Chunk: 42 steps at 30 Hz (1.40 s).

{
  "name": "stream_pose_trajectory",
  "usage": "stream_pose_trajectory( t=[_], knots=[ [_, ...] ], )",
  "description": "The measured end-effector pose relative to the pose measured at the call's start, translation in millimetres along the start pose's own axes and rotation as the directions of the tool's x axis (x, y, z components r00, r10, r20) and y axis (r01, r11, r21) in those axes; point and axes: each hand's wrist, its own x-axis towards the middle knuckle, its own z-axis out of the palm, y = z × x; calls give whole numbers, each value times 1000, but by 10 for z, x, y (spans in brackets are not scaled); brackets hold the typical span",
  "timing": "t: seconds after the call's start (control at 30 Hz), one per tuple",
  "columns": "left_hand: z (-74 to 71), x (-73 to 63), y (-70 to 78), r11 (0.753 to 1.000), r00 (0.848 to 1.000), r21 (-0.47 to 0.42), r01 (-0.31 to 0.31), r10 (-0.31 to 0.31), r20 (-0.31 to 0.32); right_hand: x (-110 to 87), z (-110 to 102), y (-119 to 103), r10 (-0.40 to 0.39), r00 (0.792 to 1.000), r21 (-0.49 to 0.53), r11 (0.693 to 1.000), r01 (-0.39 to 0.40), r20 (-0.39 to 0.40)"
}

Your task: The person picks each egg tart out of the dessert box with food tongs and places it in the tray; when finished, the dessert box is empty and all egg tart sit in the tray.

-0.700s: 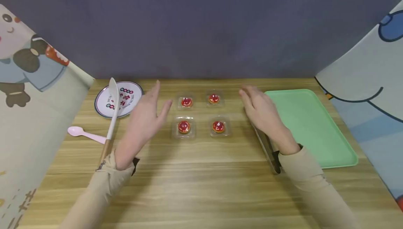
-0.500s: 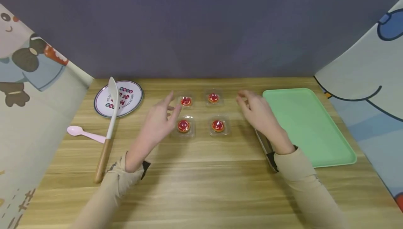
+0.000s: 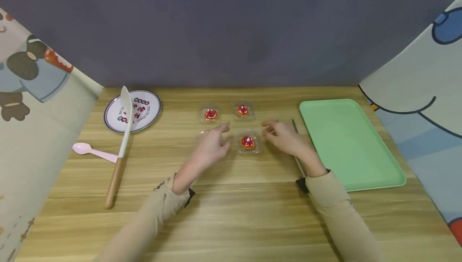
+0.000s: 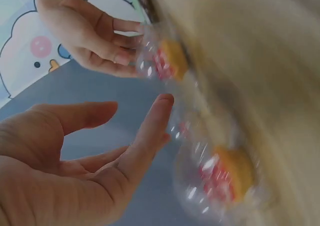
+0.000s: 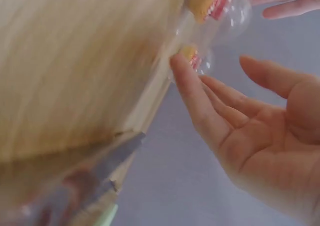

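Your left hand (image 3: 210,147) and right hand (image 3: 285,138) hold nothing, thumbs wide, either side of the boxed red tart (image 3: 248,142) near the head view's middle, probably light, slippery and squashable, so softly pinch its side edges.

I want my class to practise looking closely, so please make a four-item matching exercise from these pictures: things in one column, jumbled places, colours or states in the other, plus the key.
Things
1. Small spoon
2. Tray
3. Plate
4. Red-topped tarts

Descriptions
A. Inside clear packages
B. Partly hidden by a white utensil head
C. Pink
D. To the right of the right hand

Right pairs
1-C, 2-D, 3-B, 4-A
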Motion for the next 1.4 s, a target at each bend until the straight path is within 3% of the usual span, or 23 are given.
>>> stream_pose_trajectory(
  t=[0.13, 0.27, 0.37, 0.47, 0.53, 0.8, 1.07, 1.4],
  knots=[
    [122, 54, 16, 999, 998, 8, 45, -45, 33, 41, 41, 39, 24, 996, 44, 999, -28, 86],
    [402, 240, -352, 998, 996, -21, 53, -51, 71, 41, 68, 52, 31, 993, 90, 995, -41, 112],
    [454, 275, -427, 998, 995, -35, 43, -40, 88, 42, 96, 42, 17, 993, 139, 990, -34, 120],
    [312, 160, -161, 998, 995, -38, 56, -53, 85, 56, 128, 30, 8, 992, 178, 984, -30, 125],
    [260, 118, -72, 997, 995, -39, 61, -57, 79, 63, 144, 23, 8, 992, 182, 983, -30, 124],
    [255, 133, -70, 995, 993, -71, 73, -66, 97, 67, 150, 39, 0, 992, 149, 989, -19, 124],
    [232, 175, -69, 996, 988, -23, 91, -88, 128, 67, 143, 43, 1, 990, 207, 978, -31, 142],
    [230, 217, -77, 983, 977, -86, 163, -149, 154, 76, 131, 28, 22, 989, 278, 959, -62, 145]
  ],
)
